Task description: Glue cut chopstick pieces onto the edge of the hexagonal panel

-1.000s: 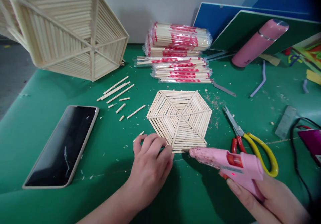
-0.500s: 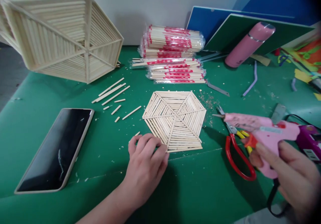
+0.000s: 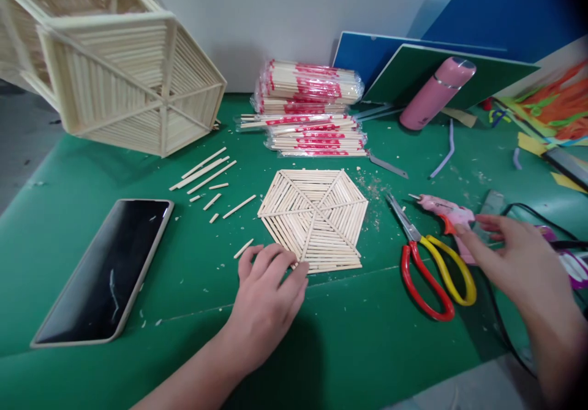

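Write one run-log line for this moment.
left hand: fingertips on hexagon panel edge | right hand: open at glue gun | scissors: lying between

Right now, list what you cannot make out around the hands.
Head view: rear of the pink glue gun, hidden by the right hand.
Head view: near corner of the hexagon stick panel, under the left hand.
Head view: purple object at the right edge, cut off, partly behind the right hand.

Craft workshop (green worktable (image 3: 358, 349), glue gun (image 3: 443, 214), scissors (image 3: 432, 263)).
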The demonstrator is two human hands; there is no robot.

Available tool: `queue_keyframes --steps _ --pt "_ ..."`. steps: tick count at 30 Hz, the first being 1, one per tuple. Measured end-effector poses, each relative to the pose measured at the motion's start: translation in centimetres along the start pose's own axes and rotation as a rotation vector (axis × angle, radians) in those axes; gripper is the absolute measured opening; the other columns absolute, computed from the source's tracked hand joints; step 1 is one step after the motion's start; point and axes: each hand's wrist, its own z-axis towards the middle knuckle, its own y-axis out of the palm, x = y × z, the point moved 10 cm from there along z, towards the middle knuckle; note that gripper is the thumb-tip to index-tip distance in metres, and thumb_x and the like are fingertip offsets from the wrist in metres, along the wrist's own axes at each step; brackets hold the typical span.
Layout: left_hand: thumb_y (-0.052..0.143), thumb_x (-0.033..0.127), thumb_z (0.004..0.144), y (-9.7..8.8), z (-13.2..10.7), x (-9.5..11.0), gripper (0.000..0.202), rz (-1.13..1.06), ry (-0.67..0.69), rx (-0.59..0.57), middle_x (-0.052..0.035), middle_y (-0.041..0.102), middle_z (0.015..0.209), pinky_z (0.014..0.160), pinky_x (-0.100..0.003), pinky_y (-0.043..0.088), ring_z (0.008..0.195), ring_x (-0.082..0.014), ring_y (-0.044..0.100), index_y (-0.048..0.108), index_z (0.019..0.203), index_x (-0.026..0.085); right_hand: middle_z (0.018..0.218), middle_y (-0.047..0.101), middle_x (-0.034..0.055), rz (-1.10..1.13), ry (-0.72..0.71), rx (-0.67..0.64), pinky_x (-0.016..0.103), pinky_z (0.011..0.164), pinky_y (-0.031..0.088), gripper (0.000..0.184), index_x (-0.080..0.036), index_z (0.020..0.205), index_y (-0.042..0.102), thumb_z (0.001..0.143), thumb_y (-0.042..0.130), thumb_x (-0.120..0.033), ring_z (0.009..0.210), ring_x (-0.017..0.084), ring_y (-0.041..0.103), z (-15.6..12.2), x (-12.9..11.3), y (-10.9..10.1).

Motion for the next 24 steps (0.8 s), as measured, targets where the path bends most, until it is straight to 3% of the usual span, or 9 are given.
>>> queue_keyframes --steps 2,6,9,14,18,24 --pt "0.052 0.016 0.08 0.2 -0.1 0.6 0.014 0.02 0.041 -0.016 -0.0044 0.065 0.086 0.084 -0.043 0.032 0.091 -0.0225 0.053 0.063 0.089 0.02 0.086 0.061 0.0127 0.089 0.028 -0.006 0.03 0.051 0.042 0.032 -0.017 0.093 0.057 0.075 0.055 -0.043 0.066 0.02 0.058 -1.7 -2.6 0.0" --pt "0.052 0.016 0.081 0.7 -0.2 1.1 0.017 0.048 0.082 -0.065 -0.0067 0.064 0.093 0.083 -0.043 0.032 0.095 -0.0245 0.053 0.061 0.094 0.018 0.075 0.058 0.002 0.536 -0.232 -0.346 0.026 0.058 0.045 0.014 -0.021 0.088 0.053 0.081 0.051 -0.032 0.065 0.015 0.056 -6.0 -12.7 4.2" --pt "0.049 0.016 0.083 1.2 -0.3 1.1 0.018 0.049 0.097 -0.1 -0.0074 0.062 0.095 0.083 -0.043 0.032 0.095 -0.0241 0.052 0.06 0.097 0.016 0.077 0.057 0.0021 0.601 -0.334 -0.422 0.029 0.066 0.045 0.005 -0.02 0.082 0.05 0.081 0.05 -0.025 0.071 0.015 0.055 -7.7 -16.8 6.0" --pt "0.044 0.014 0.085 2.0 -0.2 0.6 0.018 -0.025 0.101 -0.172 -0.0063 0.059 0.094 0.085 -0.04 0.036 0.09 -0.0199 0.051 0.057 0.097 0.016 0.077 0.057 0.0025 0.529 -0.356 -0.451 0.031 0.066 0.043 0.006 -0.02 0.08 0.051 0.077 0.055 -0.024 0.073 0.017 0.051 -7.7 -17.7 7.0" --pt "0.047 0.01 0.083 1.8 -0.5 0.0 0.017 -0.136 0.074 -0.163 -0.0076 0.054 0.099 0.087 -0.037 0.041 0.096 -0.0198 0.049 0.054 0.097 0.015 0.078 0.057 0.0022 0.527 -0.348 -0.501 0.031 0.065 0.043 0.007 -0.02 0.08 0.051 0.075 0.057 -0.022 0.073 0.017 0.051 -7.5 -17.6 7.1" --pt "0.054 0.009 0.078 1.0 -0.9 -1.6 0.022 -0.128 -0.082 -0.115 -0.0101 0.046 0.106 0.09 -0.035 0.042 0.103 -0.0207 0.045 0.052 0.099 0.013 0.079 0.054 -0.0003 0.586 -0.307 -0.577 0.027 0.065 0.043 0.006 -0.021 0.08 0.052 0.077 0.057 -0.021 0.074 0.014 0.052 -7.2 -17.0 7.5"
